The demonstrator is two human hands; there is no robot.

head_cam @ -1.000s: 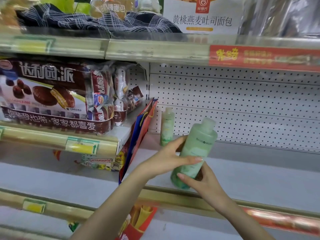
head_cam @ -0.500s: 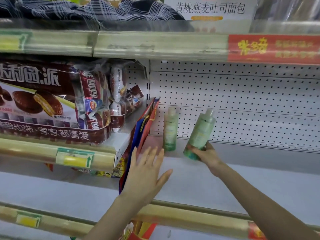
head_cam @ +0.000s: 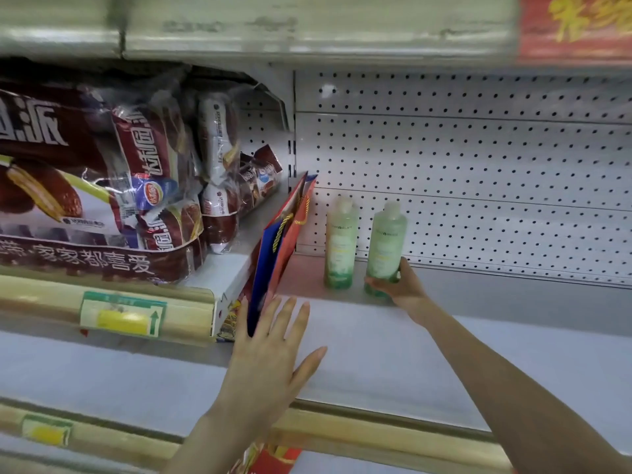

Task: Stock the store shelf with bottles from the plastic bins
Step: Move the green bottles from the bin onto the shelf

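Observation:
Two pale green bottles stand upright side by side at the back of the white shelf [head_cam: 444, 354], against the pegboard. The left bottle [head_cam: 340, 242] stands free. My right hand [head_cam: 398, 283] grips the base of the right bottle [head_cam: 385, 244], which rests on the shelf. My left hand [head_cam: 273, 347] hovers flat over the shelf's front, fingers spread, holding nothing, beside a red and blue gift bag [head_cam: 280, 248].
Packs of chocolate pies [head_cam: 102, 186] fill the raised shelf on the left. The gift bag leans between that shelf and the bottles. White pegboard [head_cam: 478, 186] backs the shelf. A wooden price rail [head_cam: 376, 429] runs along the front edge. No plastic bins are in view.
My right hand carried the tilted bottle to the back and stood it upright next to the first bottle. My left hand let go of it and stays open over the shelf front.

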